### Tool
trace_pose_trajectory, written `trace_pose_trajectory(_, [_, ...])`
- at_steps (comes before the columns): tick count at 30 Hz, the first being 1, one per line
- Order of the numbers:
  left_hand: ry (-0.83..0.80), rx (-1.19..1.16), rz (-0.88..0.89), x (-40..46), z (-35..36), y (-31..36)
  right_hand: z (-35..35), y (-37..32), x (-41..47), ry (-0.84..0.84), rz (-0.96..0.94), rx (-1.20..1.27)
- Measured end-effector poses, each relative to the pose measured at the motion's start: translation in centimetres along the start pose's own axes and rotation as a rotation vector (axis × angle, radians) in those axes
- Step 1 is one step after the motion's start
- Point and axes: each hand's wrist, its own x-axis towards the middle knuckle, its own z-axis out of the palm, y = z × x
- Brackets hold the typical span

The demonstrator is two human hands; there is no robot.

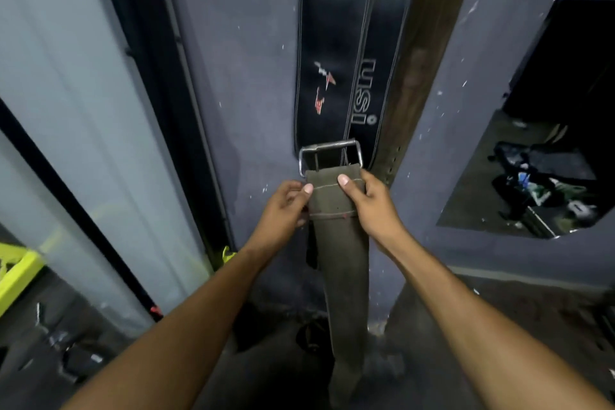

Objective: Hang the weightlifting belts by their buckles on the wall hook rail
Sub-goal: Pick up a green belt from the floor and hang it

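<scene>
While both hands grip it, olive belt point(336, 210) is held up vertical in front of grey wall point(253, 76), buckle end on top, strap hanging down toward floor point(499, 326). Steel buckle point(329, 155) sits just above the folded, stitched end, overlapping the lower tip of the black belts in view; can't tell if it touches them. Left hand point(283, 206) pinches the belt's left edge, thumb on front face, fingers curled behind. Right hand point(369, 200) wraps the right edge, thumb across the front near the stitch line. Two black belts point(336, 53) hang flat on the wall directly above, side by side, one with red marks, one with white lettering; their tops run out of frame, so hook rail isn't visible. Brown strap point(419, 53) with punched holes hangs just right of them. Mirror point(549, 130) on wall at right. Yellow crate point(16, 273) low left.
</scene>
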Motion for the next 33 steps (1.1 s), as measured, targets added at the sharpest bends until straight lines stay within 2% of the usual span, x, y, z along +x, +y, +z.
trace_pose_trajectory(3, [-0.034, -0.02, 0.101, 0.1, 0.0, 2.8, -0.5, -2.4, 0.0, 0.001, -0.022, 0.008])
trace_pose_trajectory(6, [-0.089, -0.068, 0.122, 0.4, 0.6, 5.6, -0.9, -4.0, 0.2, 0.002, -0.082, -0.012])
trace_pose_trajectory(11, [-0.055, 0.006, 0.175, 1.6, 1.5, 9.2, -1.8, -6.5, 1.3, 0.031, -0.153, -0.041])
trace_pose_trajectory(18, [-0.093, -0.035, 0.265, 3.9, 4.3, 13.7, -4.2, -10.3, 4.9, 0.108, -0.198, -0.089])
trace_pose_trajectory(25, [-0.127, -0.136, 0.335, 6.0, 4.8, 16.3, -5.3, -12.0, 7.3, 0.085, -0.293, -0.048])
trace_pose_trajectory(29, [-0.133, -0.166, 0.363, 6.8, 3.8, 17.6, -4.8, -13.7, 8.0, 0.046, -0.313, -0.108])
trace_pose_trajectory(33, [-0.12, -0.112, 0.415, 7.4, 3.4, 18.9, -4.1, -15.8, 8.4, 0.138, -0.296, -0.17])
